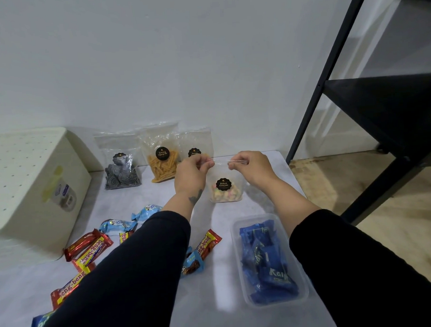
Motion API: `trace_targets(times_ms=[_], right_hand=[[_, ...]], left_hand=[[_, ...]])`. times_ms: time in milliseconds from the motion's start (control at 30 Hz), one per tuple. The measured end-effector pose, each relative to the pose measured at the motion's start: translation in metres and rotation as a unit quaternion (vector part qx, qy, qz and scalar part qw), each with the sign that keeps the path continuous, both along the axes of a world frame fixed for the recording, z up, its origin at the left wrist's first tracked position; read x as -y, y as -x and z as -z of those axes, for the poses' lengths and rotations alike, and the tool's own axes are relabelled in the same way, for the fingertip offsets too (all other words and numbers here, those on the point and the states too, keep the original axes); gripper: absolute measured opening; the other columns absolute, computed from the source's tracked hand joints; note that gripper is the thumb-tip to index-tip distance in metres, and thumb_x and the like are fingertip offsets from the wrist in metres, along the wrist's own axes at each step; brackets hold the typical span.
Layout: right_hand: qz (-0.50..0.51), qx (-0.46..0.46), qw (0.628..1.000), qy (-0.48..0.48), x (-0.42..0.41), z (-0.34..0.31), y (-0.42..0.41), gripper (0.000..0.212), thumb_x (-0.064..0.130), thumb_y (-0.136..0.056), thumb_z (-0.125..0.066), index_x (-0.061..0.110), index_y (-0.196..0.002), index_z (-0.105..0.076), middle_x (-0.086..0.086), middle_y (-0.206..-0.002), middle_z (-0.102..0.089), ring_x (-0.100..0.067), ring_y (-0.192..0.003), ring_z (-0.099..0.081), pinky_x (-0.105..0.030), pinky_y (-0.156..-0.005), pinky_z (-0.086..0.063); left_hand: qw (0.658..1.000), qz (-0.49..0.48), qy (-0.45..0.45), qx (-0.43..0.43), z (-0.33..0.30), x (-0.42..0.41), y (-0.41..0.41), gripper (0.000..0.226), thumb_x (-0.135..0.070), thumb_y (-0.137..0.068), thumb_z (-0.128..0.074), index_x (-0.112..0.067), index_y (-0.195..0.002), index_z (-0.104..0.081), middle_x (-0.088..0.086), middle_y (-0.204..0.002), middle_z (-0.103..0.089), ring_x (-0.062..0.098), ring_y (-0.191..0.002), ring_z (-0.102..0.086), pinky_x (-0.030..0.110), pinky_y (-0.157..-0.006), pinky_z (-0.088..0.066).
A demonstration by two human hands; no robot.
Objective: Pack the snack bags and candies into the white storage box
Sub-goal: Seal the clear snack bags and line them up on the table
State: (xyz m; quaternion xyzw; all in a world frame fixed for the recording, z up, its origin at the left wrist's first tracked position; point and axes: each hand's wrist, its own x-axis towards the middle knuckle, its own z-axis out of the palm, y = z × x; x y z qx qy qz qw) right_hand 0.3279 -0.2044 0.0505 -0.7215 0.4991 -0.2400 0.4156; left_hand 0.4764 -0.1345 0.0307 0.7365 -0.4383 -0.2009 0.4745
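Two hands — left hand [190, 173], right hand [252, 168] — pinch the biscuit bag [226, 187].

Left hand [191, 173] and right hand [250, 168] pinch top of biscuit bag [226, 187] (label: Biskuit Gemrose) above table [215, 287].

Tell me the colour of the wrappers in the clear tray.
Blue wrappers, in the clear tray; head view.

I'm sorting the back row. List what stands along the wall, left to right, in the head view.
White box → spiral snack bag → yellow stick bag → third bag, partly behind the left hand → black shelf.
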Motion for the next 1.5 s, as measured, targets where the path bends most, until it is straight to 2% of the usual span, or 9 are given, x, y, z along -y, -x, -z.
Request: trace_targets(times_ms=[100, 233, 333, 467, 667, 800, 1000, 1267, 1500], right_hand=[[0.002, -0.030, 1.000, 0.007, 0.001, 0.000, -0.002, 0.015, 0.023, -0.079, -0.068, 0.029, -0.066, -0.066, 0.009, -0.093, -0.072, -0.014, -0.099, -0.063, -0.039, -0.085, -0.053], [-0.018, -0.040, 0.999, 0.027, 0.000, -0.001, -0.007, 0.016, 0.032, -0.079, -0.068, 0.039, -0.066, -0.063, 0.016, -0.094, -0.070, -0.011, -0.103, -0.063, -0.043, -0.096, -0.048], [-0.023, -0.045, 0.998, 0.034, -0.001, -0.002, -0.011, 0.018, 0.035, -0.078, -0.072, 0.040, -0.063, -0.062, 0.015, -0.091, -0.070, -0.012, -0.101, -0.063, -0.044, -0.098, -0.046], [-0.007, -0.079, 0.995, 0.053, 0.001, -0.001, -0.012, 0.023, 0.032, -0.082, -0.068, 0.034, -0.061, -0.060, 0.014, -0.087, -0.068, -0.014, -0.100, -0.059, -0.042, -0.099, -0.041], [-0.007, -0.124, 0.988, 0.089, 0.000, -0.005, -0.013, 0.009, 0.040, -0.086, -0.063, 0.033, -0.086, -0.069, 0.016, -0.102, -0.069, -0.010, -0.107, -0.055, -0.032, -0.084, -0.022], [-0.018, -0.132, 0.983, 0.126, 0.000, -0.005, -0.021, 0.014, 0.046, -0.083, -0.064, 0.035, -0.088, -0.071, 0.018, -0.105, -0.068, -0.008, -0.109, -0.053, -0.034, -0.085, -0.022], [-0.001, -0.125, 0.983, 0.132, -0.001, -0.001, -0.027, 0.009, 0.040, -0.085, -0.065, 0.034, -0.080, -0.069, 0.012, -0.095, -0.070, -0.007, -0.113, -0.045, -0.031, -0.085, -0.020], [-0.025, -0.128, 0.983, 0.131, -0.008, -0.004, -0.037, 0.021, 0.054, -0.082, -0.063, 0.034, -0.081, -0.070, 0.015, -0.095, -0.071, -0.006, -0.104, -0.058, -0.033, -0.081, -0.022], [-0.023, -0.128, 0.983, 0.126, -0.017, -0.008, -0.050, 0.008, 0.040, -0.083, -0.062, 0.034, -0.077, -0.062, 0.011, -0.094, -0.071, -0.011, -0.101, -0.060, -0.033, -0.086, -0.026]], left_hand=[[0.999, -0.002, 0.008, -0.031, -0.001, -0.001, 0.001, 0.005, -0.016, -0.087, -0.065, -0.016, -0.090, -0.068, -0.001, -0.080, -0.064, 0.012, -0.075, -0.058, 0.023, -0.072, -0.048], [0.997, -0.016, 0.012, -0.072, -0.002, -0.003, 0.002, 0.008, -0.008, -0.087, -0.063, -0.011, -0.092, -0.068, 0.004, -0.085, -0.065, 0.019, -0.084, -0.062, 0.036, -0.086, -0.053], [0.997, -0.008, 0.007, -0.070, -0.004, -0.002, 0.001, 0.007, -0.009, -0.087, -0.064, -0.016, -0.085, -0.066, 0.005, -0.084, -0.066, 0.024, -0.086, -0.064, 0.041, -0.086, -0.054], [0.997, -0.002, 0.004, -0.079, -0.005, -0.002, 0.002, 0.007, -0.007, -0.087, -0.064, -0.011, -0.089, -0.069, 0.003, -0.081, -0.065, 0.022, -0.084, -0.064, 0.044, -0.085, -0.055], [0.995, -0.017, 0.001, -0.101, -0.003, -0.003, 0.000, 0.010, -0.006, -0.089, -0.059, -0.012, -0.085, -0.066, 0.009, -0.082, -0.066, 0.028, -0.081, -0.064, 0.046, -0.084, -0.056], [0.995, -0.006, 0.002, -0.098, -0.004, -0.001, -0.001, 0.011, -0.006, -0.089, -0.060, -0.013, -0.083, -0.067, 0.007, -0.081, -0.067, 0.031, -0.088, -0.067, 0.046, -0.086, -0.055], [0.996, -0.002, 0.000, -0.090, -0.005, -0.002, 0.001, 0.011, -0.006, -0.089, -0.059, -0.011, -0.085, -0.068, 0.000, -0.074, -0.064, 0.021, -0.079, -0.063, 0.046, -0.085, -0.056], [0.999, -0.008, -0.012, -0.036, -0.004, -0.008, -0.008, 0.014, -0.009, -0.090, -0.058, -0.017, -0.080, -0.064, 0.006, -0.078, -0.066, 0.028, -0.081, -0.066, 0.042, -0.082, -0.056], [1.000, -0.008, -0.007, -0.023, -0.002, -0.013, -0.015, 0.009, -0.010, -0.090, -0.059, -0.011, -0.088, -0.068, 0.000, -0.075, -0.065, 0.018, -0.075, -0.061, 0.037, -0.082, -0.055]])
